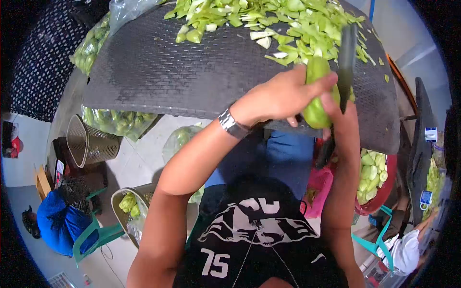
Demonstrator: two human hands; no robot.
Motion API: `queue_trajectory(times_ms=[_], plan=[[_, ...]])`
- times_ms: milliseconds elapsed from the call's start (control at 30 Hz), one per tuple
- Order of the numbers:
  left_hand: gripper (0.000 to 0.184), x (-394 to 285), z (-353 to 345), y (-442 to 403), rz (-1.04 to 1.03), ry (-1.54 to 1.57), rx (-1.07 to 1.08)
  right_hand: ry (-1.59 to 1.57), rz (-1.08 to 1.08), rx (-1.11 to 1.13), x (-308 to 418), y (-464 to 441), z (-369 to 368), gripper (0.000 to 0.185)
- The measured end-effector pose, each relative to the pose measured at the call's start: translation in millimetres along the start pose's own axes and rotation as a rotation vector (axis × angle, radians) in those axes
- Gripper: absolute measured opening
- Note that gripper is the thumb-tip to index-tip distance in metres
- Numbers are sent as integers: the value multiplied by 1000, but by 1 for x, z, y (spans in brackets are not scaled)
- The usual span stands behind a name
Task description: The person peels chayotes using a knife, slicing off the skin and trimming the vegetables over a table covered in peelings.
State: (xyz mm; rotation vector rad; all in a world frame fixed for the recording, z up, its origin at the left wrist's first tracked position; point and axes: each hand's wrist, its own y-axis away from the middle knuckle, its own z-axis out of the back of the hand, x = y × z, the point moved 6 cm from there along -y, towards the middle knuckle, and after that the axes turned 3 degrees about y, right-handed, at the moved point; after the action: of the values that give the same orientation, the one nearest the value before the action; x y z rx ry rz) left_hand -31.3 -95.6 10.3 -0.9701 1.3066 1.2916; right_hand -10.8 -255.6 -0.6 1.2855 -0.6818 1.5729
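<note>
My left hand (pixel 288 93) is closed around a long light-green vegetable that looks like a chayote (pixel 317 113), held upright over the near edge of the dark woven-pattern table (pixel 192 77). In my right hand (pixel 343 117) is a knife (pixel 349 53), its dark handle down below the fist and its blade pointing up beside the chayote. Motion blurs the blade. Some right-hand fingers touch or nearly touch the chayote's side. Beyond both hands lies a heap of green peelings (pixel 307 29), with a few pale cut pieces (pixel 263 42) at its near side.
Below my right arm stands a red basin (pixel 391 177) of peeled pieces, beside a pink bag (pixel 318 194). Plastic bags of green vegetables (pixel 117 120) lie at the left. Beige baskets (pixel 77 144) stand on the floor. People sit at lower left and right.
</note>
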Motion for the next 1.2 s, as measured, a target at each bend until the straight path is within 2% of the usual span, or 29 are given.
queue_trajectory(times_ms=[67, 100, 200, 267, 333, 367, 400, 433, 467, 500, 533, 667, 700, 767, 800, 867, 933, 1100, 1133, 1200], plan=[[64, 4, 7, -11, -64, 240, 21, 163, -6, -27, 27, -9, -9, 61], [62, 1, 12, -18, -104, 357, 34, 210, 68, -39, 32, -20, -9, 63], [45, 4, 32, -32, -21, 703, 139, 507, 43, -55, 50, -61, 5, 60], [38, -1, 52, -46, -98, 743, 160, 511, 198, -73, 62, -109, 17, 58], [37, -3, 65, -69, -105, 953, 106, 473, 331, -138, 58, -125, 29, 56], [37, -4, 70, -71, -152, 1006, -14, 441, 446, -212, 65, -143, 37, 56], [37, -19, 79, -68, -258, 881, -76, 406, 538, -267, 79, -150, 39, 56], [36, -22, 84, -65, -204, 865, -120, 287, 596, -337, 81, -152, 42, 57], [36, -28, 92, -66, -158, 843, -164, 326, 643, -361, 86, -155, 43, 58], [37, -36, 93, -76, -208, 905, -36, 365, 702, -391, 96, -159, 46, 58], [38, -34, 97, -81, -211, 852, -57, 405, 747, -414, 101, -158, 48, 58], [41, -23, 105, -91, -239, 723, -128, 608, 563, -532, 83, -157, 45, 59], [41, -21, 107, -96, -277, 755, -88, 611, 685, -562, 81, -158, 45, 58], [43, -13, 109, -103, -241, 774, -27, 593, 608, -509, 86, -145, 41, 58], [45, -14, 110, -100, -267, 690, -2, 599, 545, -496, 83, -143, 41, 59], [49, -14, 115, -97, -401, 407, -141, 561, 609, -429, 86, -145, 40, 60], [55, -19, 115, -89, -414, 153, -224, 526, 639, -328, 77, -138, 29, 60], [65, -14, 114, -90, -410, 118, -240, 548, 671, -129, 80, -131, 3, 61], [62, -16, 114, -89, -427, 28, -251, 574, 657, -100, 82, -128, -1, 62], [58, -21, 113, -86, -467, -152, -274, 619, 798, -165, 86, -122, -8, 74]])
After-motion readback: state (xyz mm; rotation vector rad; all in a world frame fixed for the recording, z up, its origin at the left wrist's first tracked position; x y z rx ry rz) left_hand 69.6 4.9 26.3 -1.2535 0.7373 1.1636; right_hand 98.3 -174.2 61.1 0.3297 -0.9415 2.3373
